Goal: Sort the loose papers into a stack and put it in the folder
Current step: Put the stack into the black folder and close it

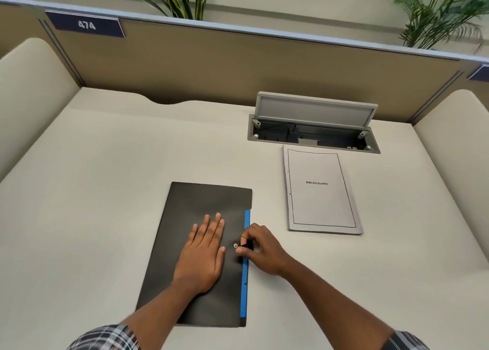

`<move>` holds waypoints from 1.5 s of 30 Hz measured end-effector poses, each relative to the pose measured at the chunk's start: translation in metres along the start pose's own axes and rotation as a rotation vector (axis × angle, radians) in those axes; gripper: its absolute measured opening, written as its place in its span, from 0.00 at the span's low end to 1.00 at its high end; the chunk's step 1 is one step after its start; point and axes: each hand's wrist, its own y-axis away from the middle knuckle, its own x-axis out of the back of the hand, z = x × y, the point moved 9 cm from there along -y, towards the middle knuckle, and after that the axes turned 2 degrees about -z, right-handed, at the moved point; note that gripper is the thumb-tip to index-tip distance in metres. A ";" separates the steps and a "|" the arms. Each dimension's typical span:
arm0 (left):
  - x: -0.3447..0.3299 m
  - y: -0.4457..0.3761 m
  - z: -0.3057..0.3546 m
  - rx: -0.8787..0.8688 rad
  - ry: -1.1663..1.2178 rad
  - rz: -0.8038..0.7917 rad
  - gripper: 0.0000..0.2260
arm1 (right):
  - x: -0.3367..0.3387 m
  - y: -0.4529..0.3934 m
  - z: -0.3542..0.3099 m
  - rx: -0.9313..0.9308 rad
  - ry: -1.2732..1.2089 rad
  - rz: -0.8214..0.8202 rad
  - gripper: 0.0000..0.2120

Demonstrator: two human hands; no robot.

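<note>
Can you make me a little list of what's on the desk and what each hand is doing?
folder: black, closed, flat on desk
left hand: pressing flat on folder
right hand: pinching the folder's snap tab
papers: stacked right of folder, top page reads BIBLIOGRAPHY
cable box: lid open, behind papers

We are seeing a black folder [201, 233] with a blue edge under our hands, white papers [321, 190] beyond our right hand, and plaid sleeves [105, 337].
</note>
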 end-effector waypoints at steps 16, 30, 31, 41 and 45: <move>0.004 0.001 0.002 0.003 -0.031 -0.025 0.29 | 0.034 0.047 0.034 -0.064 0.031 0.371 0.03; 0.048 -0.033 0.065 -0.043 0.290 0.089 0.24 | 0.067 0.070 0.057 -0.202 -0.624 0.319 0.15; 0.053 -0.041 0.072 -0.036 0.345 0.100 0.23 | 0.075 0.072 0.060 -0.211 -0.673 0.334 0.14; 0.060 -0.122 0.141 -0.082 0.372 -0.003 0.23 | 0.203 0.092 0.119 -0.374 -0.471 0.735 0.06; 0.036 -0.142 0.154 -0.038 0.345 -0.077 0.26 | 0.238 0.094 0.144 -0.479 -0.224 0.776 0.11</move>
